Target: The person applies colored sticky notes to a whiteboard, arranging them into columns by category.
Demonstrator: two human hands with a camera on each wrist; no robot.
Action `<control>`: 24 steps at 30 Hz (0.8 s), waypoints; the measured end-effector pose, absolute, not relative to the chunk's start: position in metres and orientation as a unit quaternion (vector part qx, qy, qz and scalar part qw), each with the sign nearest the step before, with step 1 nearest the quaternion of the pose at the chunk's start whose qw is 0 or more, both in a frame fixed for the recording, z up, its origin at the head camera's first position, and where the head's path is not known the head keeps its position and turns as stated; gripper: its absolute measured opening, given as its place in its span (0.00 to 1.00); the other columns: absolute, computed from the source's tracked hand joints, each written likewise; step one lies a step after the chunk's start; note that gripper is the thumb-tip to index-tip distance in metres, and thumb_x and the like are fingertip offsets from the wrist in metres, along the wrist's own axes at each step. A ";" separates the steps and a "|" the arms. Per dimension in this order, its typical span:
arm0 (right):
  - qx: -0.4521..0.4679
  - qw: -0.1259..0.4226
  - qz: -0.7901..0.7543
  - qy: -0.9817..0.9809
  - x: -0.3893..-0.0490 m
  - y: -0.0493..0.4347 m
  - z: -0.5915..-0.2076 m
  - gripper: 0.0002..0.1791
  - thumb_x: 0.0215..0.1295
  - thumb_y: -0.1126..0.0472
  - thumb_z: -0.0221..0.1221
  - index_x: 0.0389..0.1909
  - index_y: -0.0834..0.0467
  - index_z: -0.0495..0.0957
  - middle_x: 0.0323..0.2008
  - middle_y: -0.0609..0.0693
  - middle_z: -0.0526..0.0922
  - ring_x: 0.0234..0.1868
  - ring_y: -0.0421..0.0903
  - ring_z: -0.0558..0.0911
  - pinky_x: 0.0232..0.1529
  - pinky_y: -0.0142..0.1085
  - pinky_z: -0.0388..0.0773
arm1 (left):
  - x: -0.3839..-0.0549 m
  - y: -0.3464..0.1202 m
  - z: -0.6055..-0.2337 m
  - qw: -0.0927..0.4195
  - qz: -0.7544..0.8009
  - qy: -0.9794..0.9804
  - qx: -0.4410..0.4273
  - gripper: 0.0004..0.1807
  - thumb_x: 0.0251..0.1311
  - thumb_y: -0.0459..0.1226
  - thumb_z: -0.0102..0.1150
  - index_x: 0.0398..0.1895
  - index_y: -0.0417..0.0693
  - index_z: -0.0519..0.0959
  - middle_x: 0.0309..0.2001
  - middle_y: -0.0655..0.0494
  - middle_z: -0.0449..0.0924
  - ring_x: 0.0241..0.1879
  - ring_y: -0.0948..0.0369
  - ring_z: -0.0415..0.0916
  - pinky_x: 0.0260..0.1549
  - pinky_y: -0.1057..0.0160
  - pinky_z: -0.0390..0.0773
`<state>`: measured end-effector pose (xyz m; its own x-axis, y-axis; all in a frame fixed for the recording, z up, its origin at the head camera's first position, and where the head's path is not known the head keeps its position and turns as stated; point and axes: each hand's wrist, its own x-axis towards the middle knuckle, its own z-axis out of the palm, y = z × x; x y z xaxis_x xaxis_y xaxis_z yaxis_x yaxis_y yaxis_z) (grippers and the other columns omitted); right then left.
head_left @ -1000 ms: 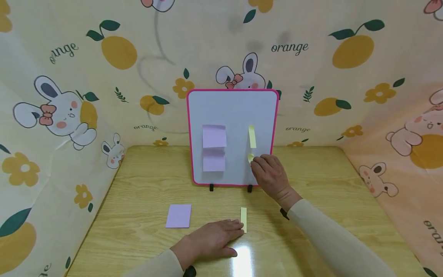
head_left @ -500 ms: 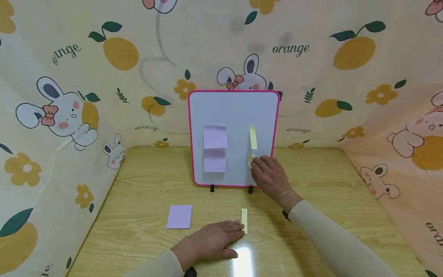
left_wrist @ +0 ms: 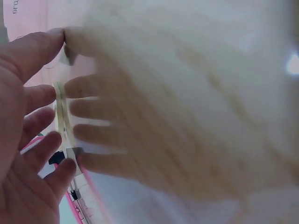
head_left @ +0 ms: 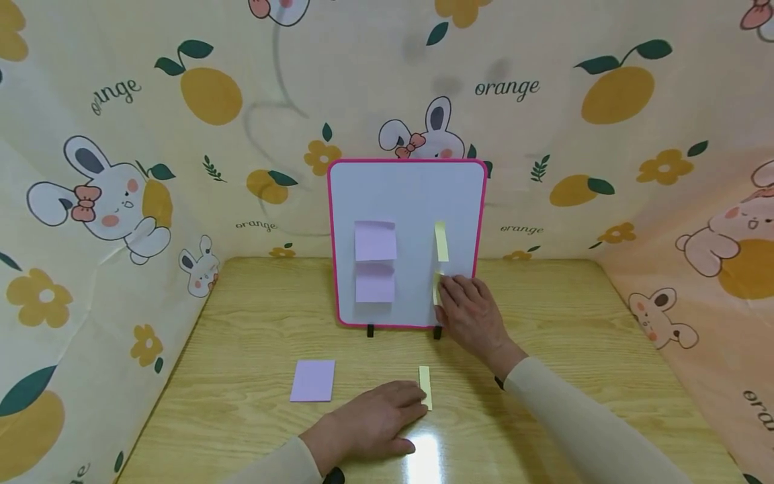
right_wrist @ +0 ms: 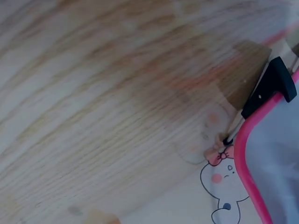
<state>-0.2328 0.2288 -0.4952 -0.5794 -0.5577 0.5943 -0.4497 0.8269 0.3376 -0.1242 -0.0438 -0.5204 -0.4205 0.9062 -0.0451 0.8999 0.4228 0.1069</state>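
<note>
A whiteboard [head_left: 411, 195] with a pink rim stands upright on the table. Two purple sticky notes, an upper one [head_left: 375, 240] and a lower one [head_left: 375, 283], are stuck on its left half. On the right half is a yellow sticky strip [head_left: 442, 241]; just below it, a second yellow strip [head_left: 436, 292] lies against the board, partly covered by my right hand [head_left: 474, 319], whose fingers press there. My left hand [head_left: 375, 417] lies on the table, straight fingertips touching a yellow strip pad [head_left: 424, 380]. The left wrist view shows these fingers [left_wrist: 39, 95] spread.
A purple sticky note pad [head_left: 312, 381] lies on the wooden table [head_left: 254, 316], left of my left hand. Black feet [head_left: 371, 331] hold up the board; one foot [right_wrist: 273, 88] shows in the right wrist view. A patterned cloth [head_left: 387, 67] encloses the back and sides.
My right hand has shifted slightly down; its fingers, earlier pinching the lower yellow strip, are now flatter, and more of the strip shows along the board. My left hand has barely moved.
</note>
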 end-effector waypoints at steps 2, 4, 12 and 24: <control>0.284 0.359 -0.080 -0.885 -0.232 0.229 -0.496 0.29 0.76 0.47 0.55 0.65 0.65 0.81 0.61 0.60 0.84 0.61 0.58 0.79 0.62 0.54 0.78 | -0.125 -0.043 -0.519 0.041 0.034 0.844 0.534 0.32 0.75 0.59 0.55 0.75 0.55 0.73 0.76 0.56 0.68 0.79 0.57 0.62 0.79 0.60 0.63; 0.285 0.360 -0.085 -0.884 -0.231 0.230 -0.497 0.31 0.76 0.46 0.53 0.66 0.65 0.79 0.62 0.60 0.84 0.62 0.59 0.78 0.63 0.55 0.78 | -0.127 -0.042 -0.517 0.047 0.040 0.848 0.526 0.32 0.74 0.59 0.56 0.75 0.56 0.73 0.75 0.56 0.69 0.78 0.58 0.63 0.79 0.60 0.64; 0.291 0.353 -0.103 -0.883 -0.228 0.234 -0.500 0.33 0.79 0.44 0.49 0.69 0.66 0.76 0.65 0.60 0.82 0.67 0.59 0.75 0.67 0.57 0.74 | -0.146 -0.031 -0.503 -0.018 0.037 0.859 0.510 0.27 0.79 0.49 0.53 0.74 0.49 0.73 0.72 0.54 0.76 0.74 0.58 0.70 0.76 0.60 0.69; 0.298 0.319 -0.141 -0.889 -0.223 0.240 -0.500 0.33 0.81 0.45 0.44 0.73 0.64 0.73 0.72 0.58 0.76 0.74 0.58 0.72 0.73 0.59 0.70 | -0.232 0.008 -0.429 -0.131 -0.194 0.864 0.445 0.27 0.85 0.40 0.42 0.82 0.48 0.63 0.82 0.54 0.60 0.83 0.56 0.53 0.83 0.53 0.55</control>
